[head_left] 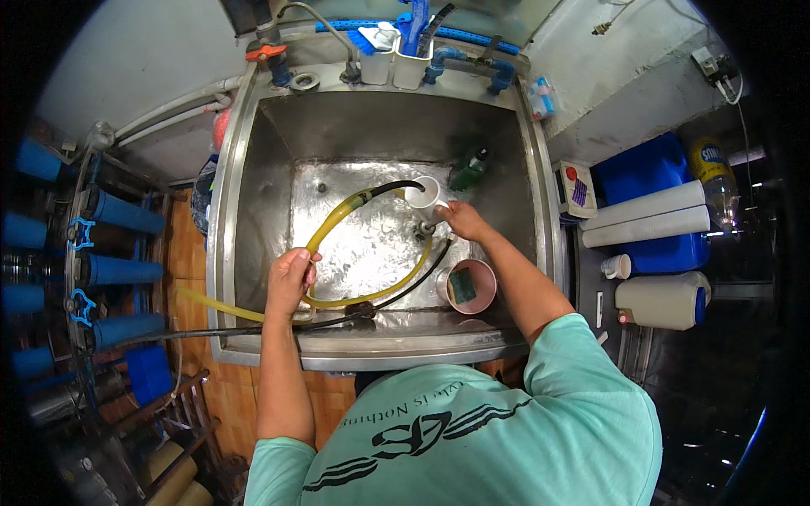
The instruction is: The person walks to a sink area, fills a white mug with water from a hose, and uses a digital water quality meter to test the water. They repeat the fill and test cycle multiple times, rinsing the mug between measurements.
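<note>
My left hand is closed round a yellow hose over the left part of the metal sink. The hose's black end arches to the right and reaches the mouth of a white mug. My right hand grips this mug, its fingers at the handle side. Below that hand, a pinkish tub holds a green scouring sponge. A dark green bottle lies tilted in the far right of the basin. Whether water flows from the hose, I cannot make out.
A thin black hose crosses the sink's front left rim. White holders with brushes and a curved faucet stand along the back. On the right are a blue jerrycan, a whitish canister and another white mug.
</note>
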`<act>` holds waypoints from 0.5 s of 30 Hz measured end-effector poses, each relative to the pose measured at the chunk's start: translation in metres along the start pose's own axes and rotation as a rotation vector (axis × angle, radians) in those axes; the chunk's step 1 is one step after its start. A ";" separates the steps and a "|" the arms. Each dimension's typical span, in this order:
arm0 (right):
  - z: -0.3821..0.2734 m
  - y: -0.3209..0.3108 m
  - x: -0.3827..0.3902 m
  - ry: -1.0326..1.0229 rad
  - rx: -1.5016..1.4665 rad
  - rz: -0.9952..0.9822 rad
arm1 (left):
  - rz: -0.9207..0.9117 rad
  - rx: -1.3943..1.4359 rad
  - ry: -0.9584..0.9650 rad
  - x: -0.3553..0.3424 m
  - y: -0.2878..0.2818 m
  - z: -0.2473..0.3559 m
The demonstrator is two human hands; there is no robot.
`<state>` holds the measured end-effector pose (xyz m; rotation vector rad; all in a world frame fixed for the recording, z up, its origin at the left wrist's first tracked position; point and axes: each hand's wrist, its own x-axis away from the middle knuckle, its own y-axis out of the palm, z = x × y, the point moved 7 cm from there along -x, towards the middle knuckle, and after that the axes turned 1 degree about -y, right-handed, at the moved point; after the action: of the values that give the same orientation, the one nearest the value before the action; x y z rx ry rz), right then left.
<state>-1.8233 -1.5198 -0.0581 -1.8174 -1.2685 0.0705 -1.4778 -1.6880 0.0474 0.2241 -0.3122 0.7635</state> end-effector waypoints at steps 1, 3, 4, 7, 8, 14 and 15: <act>-0.004 -0.003 0.000 -0.031 -0.051 0.011 | -0.002 0.002 0.004 -0.001 0.002 0.001; -0.007 -0.013 -0.002 0.016 -0.120 0.087 | -0.012 0.020 0.011 -0.002 0.005 0.003; -0.007 -0.019 -0.003 0.079 -0.144 0.128 | -0.015 -0.023 0.012 -0.002 0.006 0.003; -0.006 -0.009 0.001 0.331 -0.561 -0.054 | -0.041 -0.060 0.028 -0.001 0.007 0.003; -0.010 -0.002 0.006 0.387 -0.702 -0.144 | -0.048 -0.043 0.031 -0.001 0.007 0.002; -0.011 -0.001 0.023 0.512 -1.132 -0.167 | 0.032 0.004 0.039 -0.004 -0.011 -0.011; -0.010 0.003 0.026 0.518 -1.179 -0.198 | 0.055 0.019 0.028 -0.005 -0.014 -0.014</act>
<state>-1.8038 -1.5061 -0.0436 -2.3590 -1.1467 -1.4252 -1.4686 -1.6971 0.0317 0.2233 -0.2859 0.8231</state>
